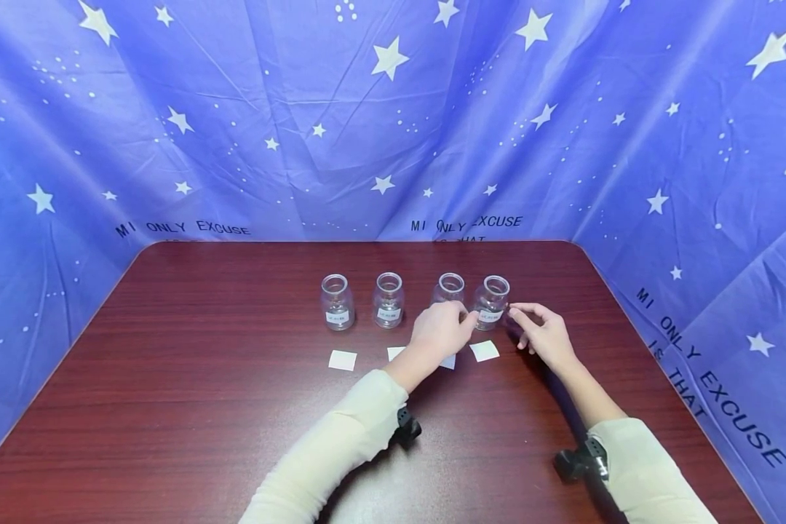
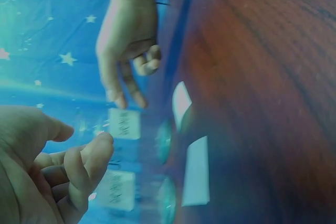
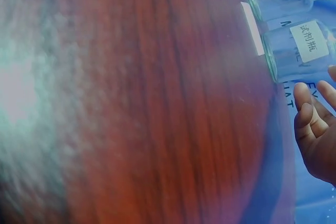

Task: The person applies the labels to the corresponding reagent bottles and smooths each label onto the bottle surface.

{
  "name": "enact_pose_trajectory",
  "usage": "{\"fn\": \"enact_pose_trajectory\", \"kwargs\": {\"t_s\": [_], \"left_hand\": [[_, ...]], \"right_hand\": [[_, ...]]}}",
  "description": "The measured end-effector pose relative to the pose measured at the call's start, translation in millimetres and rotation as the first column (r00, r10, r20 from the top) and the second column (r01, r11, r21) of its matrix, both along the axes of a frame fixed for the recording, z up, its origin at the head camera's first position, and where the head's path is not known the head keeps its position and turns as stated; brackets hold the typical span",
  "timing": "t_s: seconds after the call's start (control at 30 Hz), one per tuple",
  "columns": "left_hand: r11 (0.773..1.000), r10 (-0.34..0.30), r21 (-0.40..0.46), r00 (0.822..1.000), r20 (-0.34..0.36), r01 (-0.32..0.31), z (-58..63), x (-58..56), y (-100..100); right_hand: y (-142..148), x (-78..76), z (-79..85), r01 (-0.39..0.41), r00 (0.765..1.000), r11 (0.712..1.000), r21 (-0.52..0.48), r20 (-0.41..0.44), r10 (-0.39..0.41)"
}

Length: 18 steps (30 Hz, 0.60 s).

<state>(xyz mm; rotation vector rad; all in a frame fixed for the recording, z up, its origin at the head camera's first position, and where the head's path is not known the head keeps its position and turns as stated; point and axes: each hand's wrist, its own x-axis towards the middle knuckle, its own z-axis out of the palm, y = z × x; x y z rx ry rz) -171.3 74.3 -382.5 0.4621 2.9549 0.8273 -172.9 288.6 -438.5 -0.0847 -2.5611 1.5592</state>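
Several clear glass jars with white labels stand upright in a row. The rightmost jar (image 1: pixel 495 297) is between my two hands; its label (image 3: pixel 310 41) carries printed characters. My left hand (image 1: pixel 440 329) hovers over the front of the neighbouring jar (image 1: pixel 450 292) and partly hides it. Its fingers are loosely bent with nothing between them in the left wrist view. To the right of the rightmost jar is my right hand (image 1: pixel 545 336), fingers relaxed, fingertips close to the glass; I cannot tell if they touch. A white paper slip (image 1: pixel 485 351) lies before that jar.
Two more labelled jars, the far left one (image 1: pixel 336 298) and its neighbour (image 1: pixel 388 295), stand left of my hands. Other white slips (image 1: pixel 343 360) lie before the jars, some partly behind my left hand. The brown table (image 1: pixel 203 378) meets a blue starry curtain (image 1: pixel 301 131).
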Motion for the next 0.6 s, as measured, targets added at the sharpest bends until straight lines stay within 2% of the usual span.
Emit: {"fn": "enact_pose_trajectory", "kwargs": {"t_s": [0.23, 0.4, 0.6], "left_hand": [[0.999, 0.008, 0.040, 0.999, -0.052, -0.005, 18.3, 8.8, -26.7], [0.995, 0.008, 0.099, 0.997, -0.077, -0.001, 34.3, 10.8, -47.1], [0.983, 0.079, 0.174, 0.984, -0.161, -0.050, 49.8, 9.0, -79.8]], "right_hand": [[5.0, -0.7, 3.0, 0.009, 1.000, 1.000, 0.025, -0.017, -0.009], [8.9, -2.8, 6.0, 0.010, 0.999, 1.000, 0.019, -0.037, -0.009], [14.4, -4.7, 12.5, 0.023, 0.998, 0.999, 0.041, -0.059, -0.021]]}}
